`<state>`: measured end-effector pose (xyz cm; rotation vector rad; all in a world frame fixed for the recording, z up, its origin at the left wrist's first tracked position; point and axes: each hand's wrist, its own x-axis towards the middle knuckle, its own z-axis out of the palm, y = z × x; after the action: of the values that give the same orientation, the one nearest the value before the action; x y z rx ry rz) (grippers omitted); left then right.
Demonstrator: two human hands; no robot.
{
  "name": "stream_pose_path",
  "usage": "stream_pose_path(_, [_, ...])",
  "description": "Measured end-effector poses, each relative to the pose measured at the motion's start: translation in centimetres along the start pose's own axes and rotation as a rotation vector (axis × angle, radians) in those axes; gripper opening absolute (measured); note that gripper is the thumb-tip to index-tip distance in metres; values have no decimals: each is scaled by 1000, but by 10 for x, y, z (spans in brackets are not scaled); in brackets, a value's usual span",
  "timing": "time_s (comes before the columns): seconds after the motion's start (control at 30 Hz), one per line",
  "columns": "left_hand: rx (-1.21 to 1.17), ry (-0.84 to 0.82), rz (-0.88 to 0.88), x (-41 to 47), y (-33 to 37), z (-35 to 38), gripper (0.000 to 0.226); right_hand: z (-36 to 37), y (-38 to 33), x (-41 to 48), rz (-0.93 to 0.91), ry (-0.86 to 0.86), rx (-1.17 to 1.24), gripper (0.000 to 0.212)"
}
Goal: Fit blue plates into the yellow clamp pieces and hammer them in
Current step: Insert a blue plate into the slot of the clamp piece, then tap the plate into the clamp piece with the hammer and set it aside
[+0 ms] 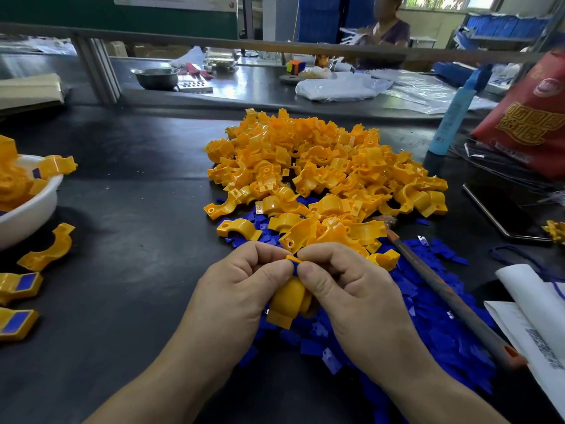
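We hold one clamp (287, 301) over the table (137, 240), in front of the clamp pile (321, 166). Our left hand (241, 289) curls its fingers round the clamp. Our right hand (345, 283) pinches a plate (294, 266) at its top end between thumb and forefinger. Loose plates (434, 325) lie beneath, with the hammer (443, 289) across them.

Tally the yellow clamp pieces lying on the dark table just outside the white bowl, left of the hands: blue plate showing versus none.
Yellow plastic clamp pieces showing a blue plate: 2
Yellow plastic clamp piece showing no blue plate: 1
Total: 3
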<state>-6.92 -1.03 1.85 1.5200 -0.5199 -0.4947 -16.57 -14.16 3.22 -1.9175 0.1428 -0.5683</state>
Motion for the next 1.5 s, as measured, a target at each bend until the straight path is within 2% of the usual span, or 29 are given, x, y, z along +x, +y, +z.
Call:
stream_pose_path(0.1, [24, -15, -4, -2, 5, -1, 30, 0, -3, 1, -11, 2, -72, 17])
stream_pose_path(0.17, [34, 11, -11, 1, 11, -7, 24, -7, -5, 3, -91, 40, -286, 20])
stream_pose_path(0.27, [14, 178, -44, 12, 11, -26, 6, -31, -4, 7, -213, 218, -608, 31])
stream_pose_path(0.37, [106, 300, -93, 23, 1, -43, 13, -56, 4, 12, -110, 332, -802, 35])
stream_pose_path(0.5, [227, 355, -158, 32, -10, -55, 10, -78, 20, 16, 197, 246, -1032, 45])
stream_pose_path(0.6, [355, 414, -164, 37, -12, -66, 13, -96, 21, 17, 414, 99, -1150, 52])
stream_pose_path(0.67, [441, 390, -170, 37, -11, -69, 14, -106, 21, 17, 508, -4, -1189, 53])
stream_pose_path(0.8, [813, 320, -177, 35, -6, -71, 14, -111, 25, 12, 597, -144, -1237, 51])
stream_pose_path(0.83, [880, 309, -192, 33, -2, -73, 19, -111, 26, 11, 606, -161, -1239, 49])
stream_pose_path(0.9, [975, 271, -247, 30, 4, -79, 52, -110, 28, 8, 615, -152, -1221, 43])
stream_pose_path(0.97, [1104, 234, -300, 27, 9, -81, 71, -112, 30, 7, 608, -127, -1209, 39])
stream_pose_path(1.1, [1311, 151, -296, 23, 10, -75, 57, -115, 33, 5, 578, -2, -1136, 33])
stream_pose_path(1.2, [1335, 141, -241, 24, 8, -75, 42, -113, 27, 1, 563, 168, -821, 30])
stream_pose_path(1.3, [1331, 170, -186, 25, 4, -74, 38, -104, 8, -2, 455, 295, -568, 31])
stream_pose_path(1.37, [1321, 189, -148, 27, 1, -71, 37, -86, -15, -5, 376, 228, -447, 30])
stream_pose_path(1.43, [1278, 195, -140, 29, 0, -71, 37, -64, -36, -9, 357, 52, -328, 32])
stream_pose_path(1.5, [1211, 198, -148, 29, -1, -73, 38, -41, -48, -12, 345, -130, -321, 33])
